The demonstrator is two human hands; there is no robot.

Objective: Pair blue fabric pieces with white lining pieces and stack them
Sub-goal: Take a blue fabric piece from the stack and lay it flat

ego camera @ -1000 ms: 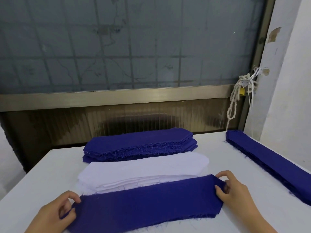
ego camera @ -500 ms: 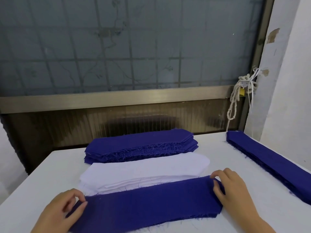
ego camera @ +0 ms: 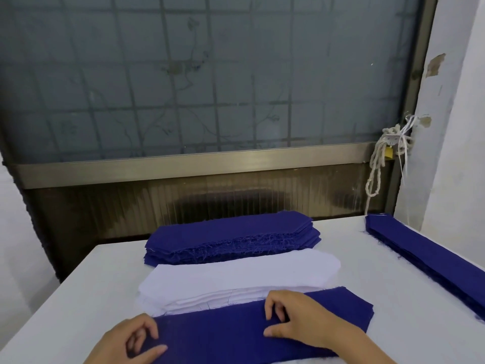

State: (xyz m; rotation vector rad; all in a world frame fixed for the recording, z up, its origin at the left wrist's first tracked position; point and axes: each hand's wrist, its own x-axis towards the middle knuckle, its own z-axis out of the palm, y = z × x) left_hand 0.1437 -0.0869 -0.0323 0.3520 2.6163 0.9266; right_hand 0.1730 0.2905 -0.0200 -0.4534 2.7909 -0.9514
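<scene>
Blue piece (ego camera: 223,334) | left grip (ego camera: 126,342) pinches its end | right grip (ego camera: 301,321) presses middle, holding nothing

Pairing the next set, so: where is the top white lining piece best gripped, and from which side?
I'd pinch the top white lining piece at its rounded right end, coming from the right: that end lies bare, while the blue piece crowds the near edge.
</scene>
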